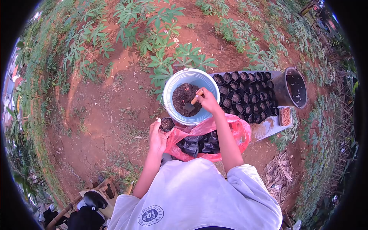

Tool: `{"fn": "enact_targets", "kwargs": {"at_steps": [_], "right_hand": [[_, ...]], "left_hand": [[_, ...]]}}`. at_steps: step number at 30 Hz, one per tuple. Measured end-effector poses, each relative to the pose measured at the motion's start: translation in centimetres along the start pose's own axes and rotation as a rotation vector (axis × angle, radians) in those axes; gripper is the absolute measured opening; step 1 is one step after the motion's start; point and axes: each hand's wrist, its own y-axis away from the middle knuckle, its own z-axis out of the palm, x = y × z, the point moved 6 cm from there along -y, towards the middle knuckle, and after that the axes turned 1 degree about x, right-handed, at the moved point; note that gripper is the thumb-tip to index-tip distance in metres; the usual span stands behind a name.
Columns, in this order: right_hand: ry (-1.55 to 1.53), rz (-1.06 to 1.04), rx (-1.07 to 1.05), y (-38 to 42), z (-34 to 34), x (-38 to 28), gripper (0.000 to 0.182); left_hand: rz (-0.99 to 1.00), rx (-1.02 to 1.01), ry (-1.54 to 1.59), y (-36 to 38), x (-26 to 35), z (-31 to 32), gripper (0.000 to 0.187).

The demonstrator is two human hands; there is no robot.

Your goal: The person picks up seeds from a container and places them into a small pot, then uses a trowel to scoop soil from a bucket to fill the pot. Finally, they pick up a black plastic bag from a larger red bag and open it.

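In my right hand point(207, 100) is the wooden handle of a small trowel point(189, 107), its dark blade in the soil point(184, 92) inside the light blue bucket point(167, 100). My left hand point(157, 138) holds a small black bag point(167, 124) with soil in it, just left of the bucket's lower side. Below the bucket, a red plastic bag point(239, 132) lies open around black plastic bags point(197, 145). My right forearm passes over the red bag.
Rows of soil-filled black bags point(245, 97) stand on a board point(268, 128) at the right. Beside them are a dark bucket point(299, 88) and a container of reddish-brown grains point(285, 116). Leafy plants point(161, 63) grow beyond the bucket. Dry leaves point(278, 172) lie lower right.
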Motion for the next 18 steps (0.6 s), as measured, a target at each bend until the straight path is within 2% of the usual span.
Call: {"fn": "enact_targets", "kwargs": {"at_steps": [6, 9, 14, 18], "right_hand": [[-0.144, 0.077, 0.008, -0.3, -0.5, 0.2, 0.009], [-0.219, 0.126, 0.010, -0.4, -0.6, 0.5, 0.010], [-0.223, 0.181, -0.002, -0.8, -0.5, 1.3, 0.012], [-0.272, 0.220, -0.003, -0.9, -0.6, 1.8, 0.014]], "left_hand": [[-0.001, 0.001, -0.008, -0.2, 0.4, 0.1, 0.019], [0.009, 0.000, -0.002, -0.4, 0.7, 0.0, 0.027], [0.015, -0.041, -0.022, -0.6, 1.5, 0.4, 0.028], [0.015, -0.020, -0.025, -0.7, 2.1, 0.9, 0.019]]}}
